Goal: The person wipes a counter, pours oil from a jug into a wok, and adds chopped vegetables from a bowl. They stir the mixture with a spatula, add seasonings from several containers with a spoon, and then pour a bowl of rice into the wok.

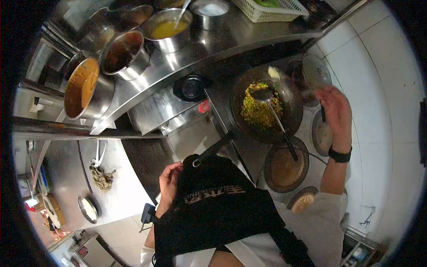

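My right hand is raised beside the right rim of a dark wok. Its fingers are bent and smeared by motion, so I cannot make out whether they hold anything. In the wok lies chopped yellow and green food, with a ladle resting on it, its black handle leaning over the near rim. A pale piece shows near the wok's far rim. By the black apron, my left hand hangs with loosely curled fingers and nothing visible in it.
Metal pots of orange sauce, dark sauce and yellow liquid line the steel shelf. A white basket stands farther right. Round brown covers lie near the wok. A side counter holds a cloth and a small dish.
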A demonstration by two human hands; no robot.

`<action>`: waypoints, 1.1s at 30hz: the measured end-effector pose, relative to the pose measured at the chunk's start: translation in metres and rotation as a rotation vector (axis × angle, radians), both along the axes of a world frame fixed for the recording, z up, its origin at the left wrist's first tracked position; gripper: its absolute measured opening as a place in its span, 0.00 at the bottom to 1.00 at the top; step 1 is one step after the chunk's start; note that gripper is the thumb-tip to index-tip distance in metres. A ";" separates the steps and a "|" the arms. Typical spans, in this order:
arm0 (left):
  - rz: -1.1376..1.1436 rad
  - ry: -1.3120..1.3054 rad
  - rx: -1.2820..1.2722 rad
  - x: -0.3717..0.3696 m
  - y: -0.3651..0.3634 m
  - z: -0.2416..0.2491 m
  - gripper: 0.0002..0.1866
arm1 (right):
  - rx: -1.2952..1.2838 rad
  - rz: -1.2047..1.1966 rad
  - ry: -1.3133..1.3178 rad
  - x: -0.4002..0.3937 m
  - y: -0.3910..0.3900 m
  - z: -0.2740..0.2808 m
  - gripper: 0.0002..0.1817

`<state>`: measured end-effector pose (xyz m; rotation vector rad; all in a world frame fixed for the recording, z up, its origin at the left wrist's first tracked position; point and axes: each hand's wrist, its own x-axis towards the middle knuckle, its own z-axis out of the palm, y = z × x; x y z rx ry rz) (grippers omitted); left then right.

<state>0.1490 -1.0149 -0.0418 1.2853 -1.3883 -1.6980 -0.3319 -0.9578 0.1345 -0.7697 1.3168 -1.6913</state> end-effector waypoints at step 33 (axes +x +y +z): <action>0.411 0.029 0.009 0.037 0.048 -0.010 0.09 | -0.318 0.258 0.052 0.097 -0.340 0.069 0.19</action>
